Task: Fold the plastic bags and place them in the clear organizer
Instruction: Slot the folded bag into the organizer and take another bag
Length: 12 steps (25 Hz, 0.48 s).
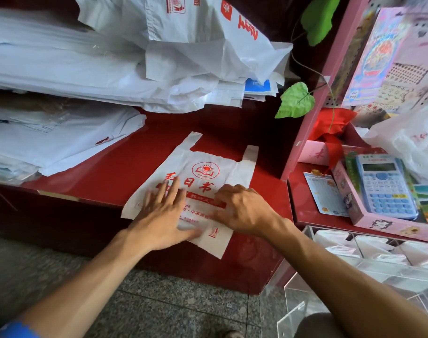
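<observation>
Nearest the camera, two bare forearms are reaching up from the bottom edge over a speckled stone floor (174,303). At lower right, a clear organizer (369,262) is standing with folded white bags lying in its compartments, its near wall reaching down toward the floor.

Just beyond, both hands are lying on a white plastic bag (203,181) printed with red characters and a round book emblem. The left hand (163,215) is pressing flat with fingers spread wide over the bag's lower left part. The right hand (242,208) is resting palm down on the bag's lower right part with fingers bent a little; neither hand is gripping anything. The bag is lying flat and unfolded on the red bench (125,167), its two handles pointing away from the person and its bottom corner hanging slightly past the bench's front edge.

To the right, a blue calculator (385,186) is sitting in a pink box (369,223) on a pink shelf unit, with a small printed card (326,196) just beside it.

Farther back on the left, stacks of flat white bags (61,76) are piling up on the bench, and a loose heap of white bags with red print (196,32) is lying over them. Green artificial leaves (297,101) are hanging at the shelf unit's post.
</observation>
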### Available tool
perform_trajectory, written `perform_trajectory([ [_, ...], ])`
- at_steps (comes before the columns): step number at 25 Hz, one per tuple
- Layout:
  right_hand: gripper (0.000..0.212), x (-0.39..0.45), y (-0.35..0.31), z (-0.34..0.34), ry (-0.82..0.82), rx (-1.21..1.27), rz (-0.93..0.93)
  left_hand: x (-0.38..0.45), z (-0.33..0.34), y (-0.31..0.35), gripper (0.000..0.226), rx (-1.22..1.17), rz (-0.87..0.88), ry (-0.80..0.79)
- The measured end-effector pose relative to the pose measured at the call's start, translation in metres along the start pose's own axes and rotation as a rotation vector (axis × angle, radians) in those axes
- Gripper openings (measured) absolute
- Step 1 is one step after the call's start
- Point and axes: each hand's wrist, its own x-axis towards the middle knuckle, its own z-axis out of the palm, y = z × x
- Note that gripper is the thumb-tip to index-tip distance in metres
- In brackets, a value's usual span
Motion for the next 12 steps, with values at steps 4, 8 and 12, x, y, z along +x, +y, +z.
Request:
perform_trajectory([
  [4,0.054,-0.003,0.004,-0.001,-0.056,-0.131,0.087,0.005,-0.007,0.006,0.107,0.027,0.121,0.113],
  [8,0.076,-0.005,0.012,0.004,-0.121,-0.091,0.102,0.001,-0.007,0.014,0.085,0.094,0.098,0.024],
  [12,0.094,-0.006,0.009,0.008,-0.219,-0.184,-0.109,-0.002,-0.006,0.017,0.078,0.037,0.103,0.08],
])
